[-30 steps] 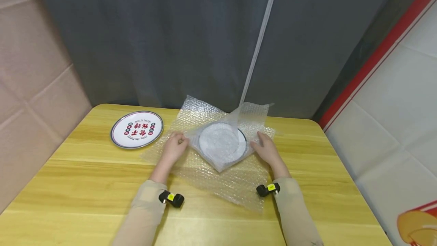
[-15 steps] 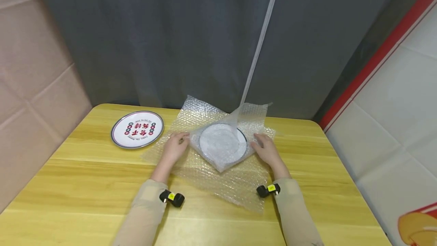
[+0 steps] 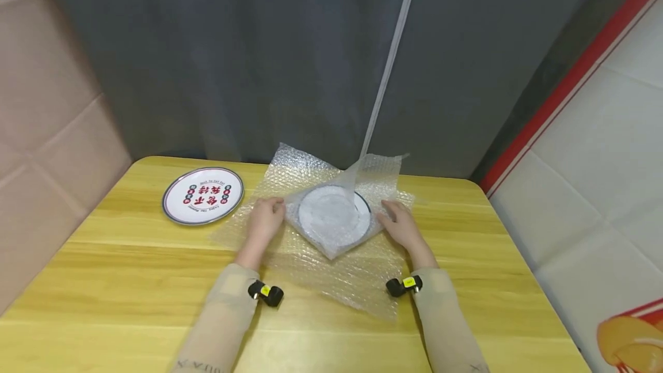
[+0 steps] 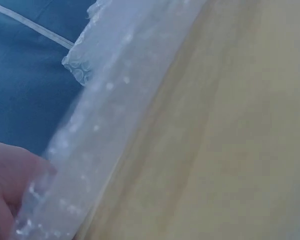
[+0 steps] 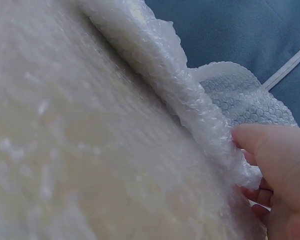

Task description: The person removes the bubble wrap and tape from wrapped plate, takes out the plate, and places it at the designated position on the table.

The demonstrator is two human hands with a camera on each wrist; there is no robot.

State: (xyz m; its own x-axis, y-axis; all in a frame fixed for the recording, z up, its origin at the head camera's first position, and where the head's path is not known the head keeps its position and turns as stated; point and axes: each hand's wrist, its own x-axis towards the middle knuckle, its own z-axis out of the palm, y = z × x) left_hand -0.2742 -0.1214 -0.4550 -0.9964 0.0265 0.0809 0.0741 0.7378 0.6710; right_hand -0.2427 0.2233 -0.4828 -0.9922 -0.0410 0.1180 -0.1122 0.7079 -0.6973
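Observation:
A round white plate with a dark rim (image 3: pixel 365 209) lies in the middle of a sheet of bubble wrap (image 3: pixel 331 281). A folded-over layer of the wrap covers most of this plate. At the fold's left corner, my left hand (image 3: pixel 265 221) pinches the wrap beside the plate; in the left wrist view, the wrap's edge (image 4: pixel 105 115) partly hides the fingers. My right hand (image 3: pixel 402 227) holds the right side of the fold. The right wrist view shows the thumb (image 5: pixel 255 137) on top of the folded edge (image 5: pixel 205 117) and fingers curled beneath it.
A second white plate (image 3: pixel 203 195) with red and dark lettering lies at the back left of the wooden table (image 3: pixel 129 281). Behind the table hangs a grey curtain (image 3: pixel 233 62). A small black camera sits on each sleeved wrist.
My left wrist has shifted slightly right and forward, and that hand sits a little closer to the wrapped plate. The right hand and the fold look nearly the same; the head view has shifted slightly.

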